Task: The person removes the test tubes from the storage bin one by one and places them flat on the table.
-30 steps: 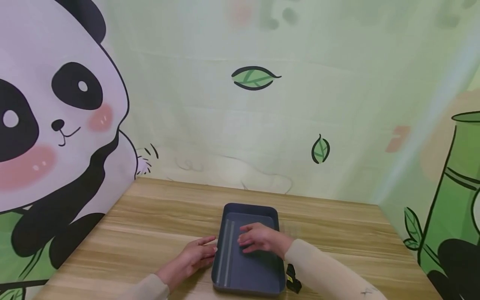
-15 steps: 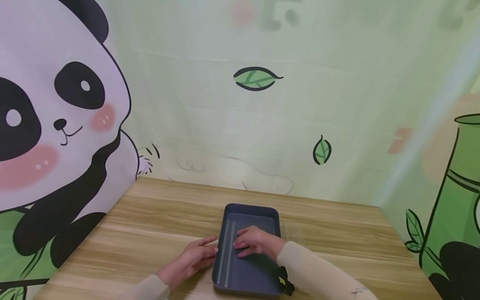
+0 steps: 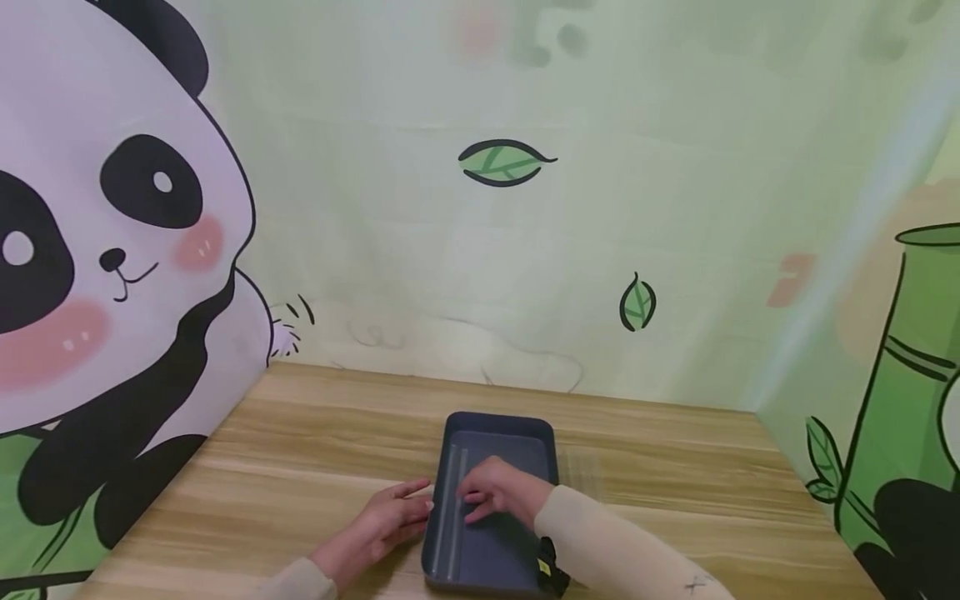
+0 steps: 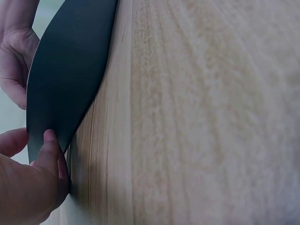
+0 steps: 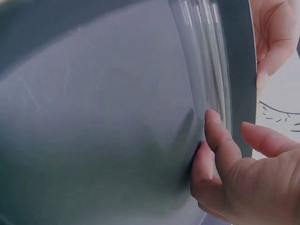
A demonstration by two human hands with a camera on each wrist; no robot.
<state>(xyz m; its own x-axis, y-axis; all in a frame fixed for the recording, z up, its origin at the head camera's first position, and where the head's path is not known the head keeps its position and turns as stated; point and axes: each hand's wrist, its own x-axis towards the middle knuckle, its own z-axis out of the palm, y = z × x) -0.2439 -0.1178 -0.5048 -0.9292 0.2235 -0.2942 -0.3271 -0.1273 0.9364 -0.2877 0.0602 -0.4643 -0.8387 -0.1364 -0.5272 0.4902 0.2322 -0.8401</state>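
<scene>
A dark blue-grey rectangular tray (image 3: 501, 546) lies lengthwise on the table. Several clear ribbed sticks or tubes (image 3: 452, 521) lie side by side along its left inner wall. My left hand (image 3: 384, 523) touches the outside of that wall with fairly straight fingers, thumb near the rim; the left wrist view shows the fingertips on the tray wall (image 4: 70, 70). Inside the tray is my right hand (image 3: 491, 487), its fingertips against the clear sticks. In the right wrist view, one finger of the right hand (image 5: 253, 180) touches the sticks (image 5: 206, 56), with the thumb apart.
Some faint clear strips (image 3: 583, 473) lie on the wooden table (image 3: 337, 442) right of the tray. A black device with a yellow patch (image 3: 550, 570) is at the right wrist. Behind the table hangs a printed panda backdrop (image 3: 420, 225).
My right hand has moved left across the tray until its fingertips reach the clear sticks. The left hand stays at the tray's left wall.
</scene>
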